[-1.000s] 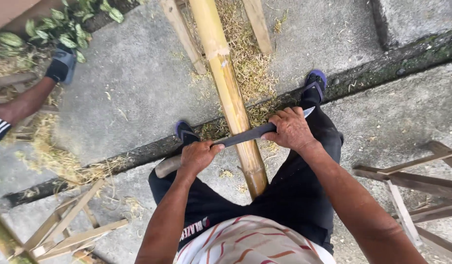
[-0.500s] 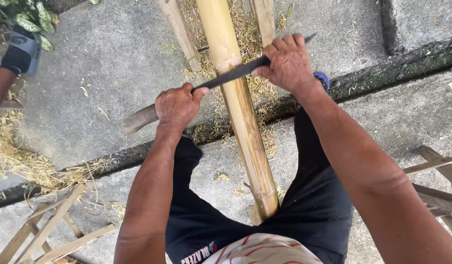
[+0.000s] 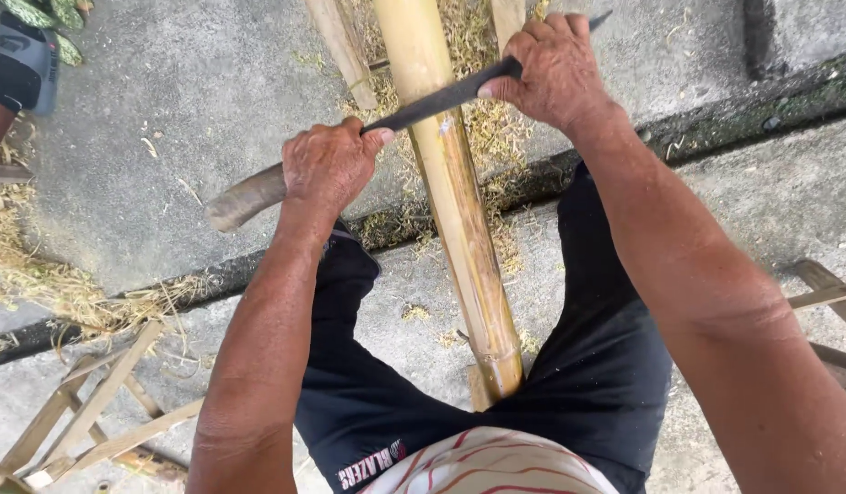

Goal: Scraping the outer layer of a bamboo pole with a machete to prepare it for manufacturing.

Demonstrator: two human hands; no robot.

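Concrete floor (image 3: pixel 167 119), a dark crack running across. Bamboo pole (image 3: pixel 455 197) lies lengthwise between the person's legs, near end by the lap. Wood frame (image 3: pixel 84 412) lower left; straw (image 3: pixel 48 274) beside it. Long dark blade (image 3: pixel 432 101) laid across the pole, touching it. Left hand (image 3: pixel 327 165) clenched on the blade's handle; right hand (image 3: pixel 555 69) clenched over the blade's far end. Another person's foot (image 3: pixel 25 59) at upper left. No containers in view.

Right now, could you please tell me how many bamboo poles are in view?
3: the thick pole under the blade, a thinner one to its left, another at the top edge. More may be hidden.
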